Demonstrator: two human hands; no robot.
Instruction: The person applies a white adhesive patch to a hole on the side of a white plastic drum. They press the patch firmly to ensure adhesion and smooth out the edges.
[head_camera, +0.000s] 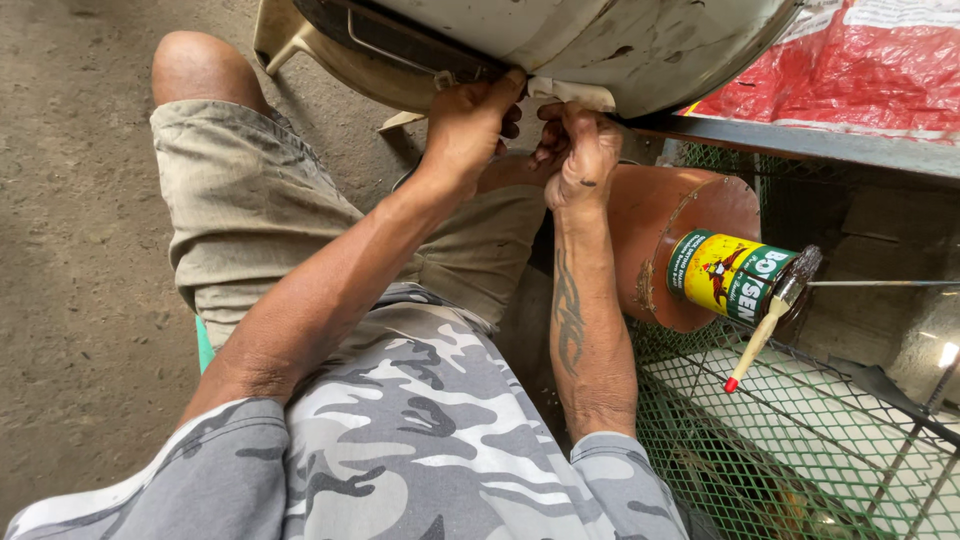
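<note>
Two bare hands work at the lower edge of a big, scuffed white curved metal shell (600, 40), the largest thing in view, which fills the top of the frame above the person's lap. Beside it at the upper right lies a red and white plastic sack (860, 60) on a grey ledge. Below that, green wire mesh (800, 440) spreads across the lower right corner. A reddish-brown cylinder (660, 220) lies on its side just right of the forearms, and a yellow and green tin can (725, 275) sits against its open end. A small brush with a pale wooden handle and red tip (765, 335) rests in the can's mouth, handle slanting down over the mesh.

The left hand (465, 130) is curled, its fingertips pressing a strip of beige tape (575, 93) up against the shell's rim. The right hand (580, 155), just beside it and nearly touching, pinches the same strip from below between thumb and fingers. The strip lies along the shell's bottom edge, directly over the person's knees.
</note>
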